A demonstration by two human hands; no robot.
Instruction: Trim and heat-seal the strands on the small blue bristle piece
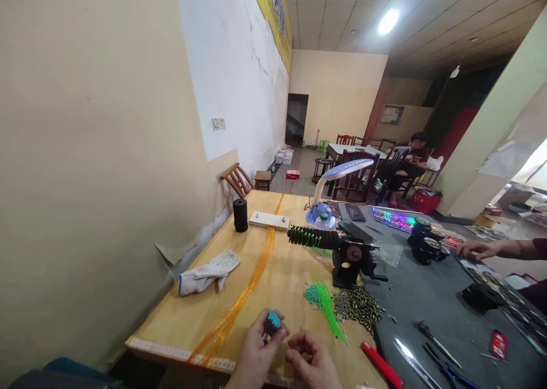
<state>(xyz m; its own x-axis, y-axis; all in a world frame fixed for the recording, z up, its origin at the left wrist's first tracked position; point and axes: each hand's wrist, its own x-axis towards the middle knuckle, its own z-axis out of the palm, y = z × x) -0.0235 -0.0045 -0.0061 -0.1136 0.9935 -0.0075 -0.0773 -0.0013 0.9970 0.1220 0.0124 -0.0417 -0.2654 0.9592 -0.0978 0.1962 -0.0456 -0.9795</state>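
Observation:
My left hand (261, 346) is closed around a small dark round piece with a bright blue top (274, 320), held just above the table's front part. Close beside it on the right, my right hand (311, 359) has its fingertips pinched together; what they hold, if anything, is too small to make out. Beyond the hands lie a bundle of bright green strands (330, 313), a little pile of teal beads (313, 294) and a heap of dark, yellowish small pieces (361, 309). A red-handled tool (382, 365) rests right of my right hand.
Long orange strands (252, 286) run under a bolted white block (269, 220). A black crank device with a ridged roller (314, 237), a blue lamp (320, 209), white gloves (209, 272), a black roll (240, 215) and pliers (447, 369) stand or lie around. Another person's hand (474, 249) is at right.

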